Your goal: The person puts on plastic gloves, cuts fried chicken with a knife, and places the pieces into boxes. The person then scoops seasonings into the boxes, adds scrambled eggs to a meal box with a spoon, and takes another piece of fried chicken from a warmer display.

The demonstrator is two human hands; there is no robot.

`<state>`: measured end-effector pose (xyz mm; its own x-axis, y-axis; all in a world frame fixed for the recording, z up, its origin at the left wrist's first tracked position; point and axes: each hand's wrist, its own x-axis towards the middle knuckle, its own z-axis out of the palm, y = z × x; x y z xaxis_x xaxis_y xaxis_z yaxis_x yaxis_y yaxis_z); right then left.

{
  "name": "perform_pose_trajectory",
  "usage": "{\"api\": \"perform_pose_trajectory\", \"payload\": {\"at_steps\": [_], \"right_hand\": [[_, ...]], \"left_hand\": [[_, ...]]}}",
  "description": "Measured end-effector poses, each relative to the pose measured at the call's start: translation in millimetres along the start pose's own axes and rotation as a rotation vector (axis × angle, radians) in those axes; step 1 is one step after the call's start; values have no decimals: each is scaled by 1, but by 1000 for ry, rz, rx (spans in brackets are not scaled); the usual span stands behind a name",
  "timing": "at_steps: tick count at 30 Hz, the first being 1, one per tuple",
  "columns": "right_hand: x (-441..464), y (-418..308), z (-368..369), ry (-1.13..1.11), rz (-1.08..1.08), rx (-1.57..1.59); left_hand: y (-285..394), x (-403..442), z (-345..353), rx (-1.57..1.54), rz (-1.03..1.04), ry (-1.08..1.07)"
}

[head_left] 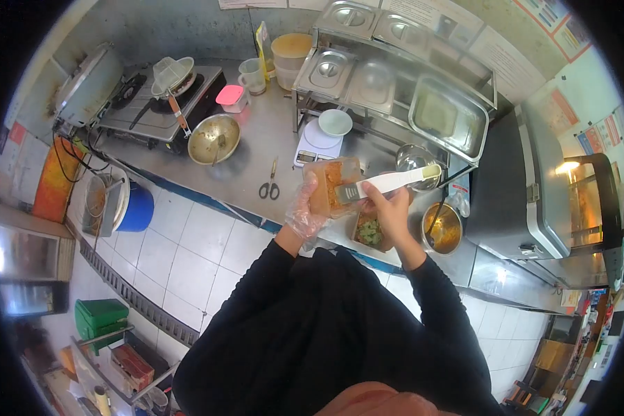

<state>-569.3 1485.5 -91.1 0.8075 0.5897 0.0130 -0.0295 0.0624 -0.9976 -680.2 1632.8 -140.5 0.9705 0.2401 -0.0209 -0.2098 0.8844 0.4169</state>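
Note:
My left hand (305, 213), in a clear plastic glove, is wrapped round the side of a clear plastic tub (319, 200) with orange food in it, tilted above the counter edge. In my bare right hand (394, 216) is a long white utensil (399, 179) with a grey slotted end and a pale green tip; its exact kind I cannot make out. The grey end reaches over the tub's right side. Just below sits an open box of green leaves (369, 233), partly covered by my right hand and the tub.
Scissors (269, 190) and a steel bowl with a spoon (215, 140) lie to the left. A white kitchen scale (319, 144) bears a small bowl (335, 123). At right are a bowl of orange sauce (442, 229) and a large steel appliance (496, 173). A gas stove (145, 114) stands back left.

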Motion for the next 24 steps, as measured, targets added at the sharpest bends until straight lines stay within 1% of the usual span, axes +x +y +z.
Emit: {"api": "perform_pose_trajectory", "payload": {"at_steps": [1,3,6,9,12,13,15,19,20,21,22,24], "right_hand": [[-1,-1,6,6,1,1],[-3,-5,18,56,71,184],[0,4,24,23,134,271],[4,9,25,30,189,344],[5,11,17,62,244,389],[5,11,14,65,245,388],[6,10,5,91,221,415],[10,12,-17,168,184,442],[10,11,-25,176,184,443],[10,10,-34,214,189,444],[11,9,-44,253,195,446],[13,19,-73,329,148,404]], "left_hand": [[0,1,-2,1,-6,-1],[-1,4,-5,37,-41,-31],[-6,9,-15,44,-32,-7],[-14,15,-31,-4,-37,-3],[-15,17,-33,-19,-74,28],[-14,17,-29,-20,-77,27],[-10,16,-22,-137,-184,12],[-13,25,-24,-169,-232,-9],[-15,28,-24,-236,-256,-38],[-17,31,-24,-304,-281,-66],[-18,34,-25,-305,-290,-67],[-17,36,-30,-341,-299,-73]]}}
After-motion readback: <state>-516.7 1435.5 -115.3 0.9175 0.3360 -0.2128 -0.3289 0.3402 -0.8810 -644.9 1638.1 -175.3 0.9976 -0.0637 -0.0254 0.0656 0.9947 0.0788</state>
